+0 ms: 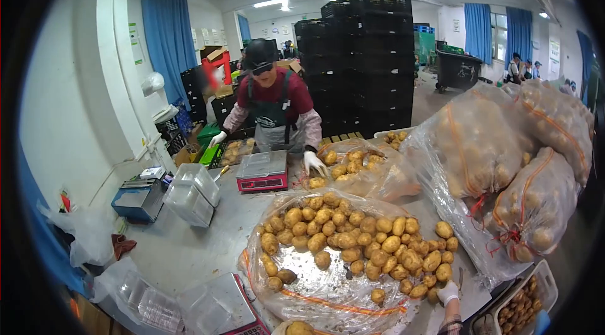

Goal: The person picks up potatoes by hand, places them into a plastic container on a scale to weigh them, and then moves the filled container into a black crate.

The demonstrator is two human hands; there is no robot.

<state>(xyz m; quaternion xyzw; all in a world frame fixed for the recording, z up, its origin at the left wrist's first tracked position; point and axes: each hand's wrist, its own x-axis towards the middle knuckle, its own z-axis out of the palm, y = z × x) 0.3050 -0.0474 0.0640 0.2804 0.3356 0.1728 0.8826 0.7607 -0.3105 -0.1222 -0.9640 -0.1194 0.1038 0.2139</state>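
Note:
My right hand (449, 294), in a white glove, is at the lower right edge of a large potato heap (353, 234). It is beside a potato (433, 296) and appears to touch it. Its fingers are too small in view to tell whether they grip. The potatoes lie on an opened clear plastic bag (302, 310) with an orange stripe, spread over the metal table (161, 240). A single potato (300, 328) shows at the bottom edge. My left hand is out of view.
Across the table, a co-worker (274, 102) in white gloves reaches toward potatoes in another bag (403, 174). Red scales (261, 174) (249, 329) and clear plastic boxes (189, 199) are leftward. Full potato bags (535, 203) and a potato crate (548, 288) stand right; black crates (384, 70) are stacked behind.

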